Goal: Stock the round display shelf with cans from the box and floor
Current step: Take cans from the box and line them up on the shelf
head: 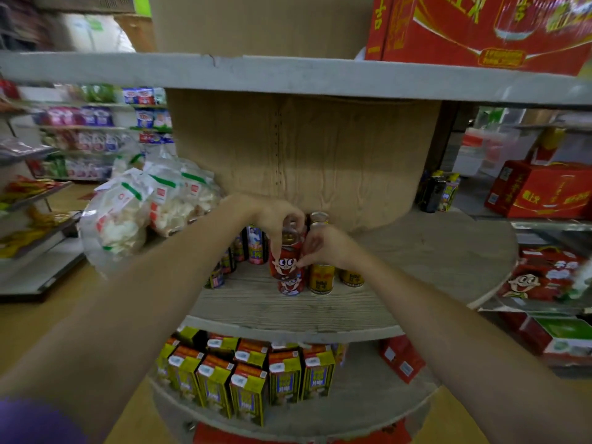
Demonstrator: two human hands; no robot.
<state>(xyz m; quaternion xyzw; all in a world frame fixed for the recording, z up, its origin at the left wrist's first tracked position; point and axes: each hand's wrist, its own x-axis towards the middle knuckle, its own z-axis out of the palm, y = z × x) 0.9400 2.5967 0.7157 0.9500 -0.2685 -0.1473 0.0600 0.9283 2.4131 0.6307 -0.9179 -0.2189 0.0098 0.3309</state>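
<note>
A red can with a cartoon face (pixel 286 261) stands on top of another red cartoon can (pixel 291 286) on the middle tier of the round wooden display shelf (pixel 432 251). My left hand (pixel 275 219) grips the upper can from above, near its top. My right hand (pixel 323 245) pinches the same can on its right side. Yellow cans (pixel 321 278) stand just right of the stack, one more (pixel 318 217) behind it. Small dark cans and cartons (pixel 238 254) line up to the left.
Bags of white snacks (pixel 150 203) lie on the left of this tier. Yellow drink cartons (pixel 250 376) fill the tier below. Red gift boxes (pixel 541 190) sit at the right and on the top tier (pixel 480 27). The tier's right half is bare wood. Aisle shelves stand at the left.
</note>
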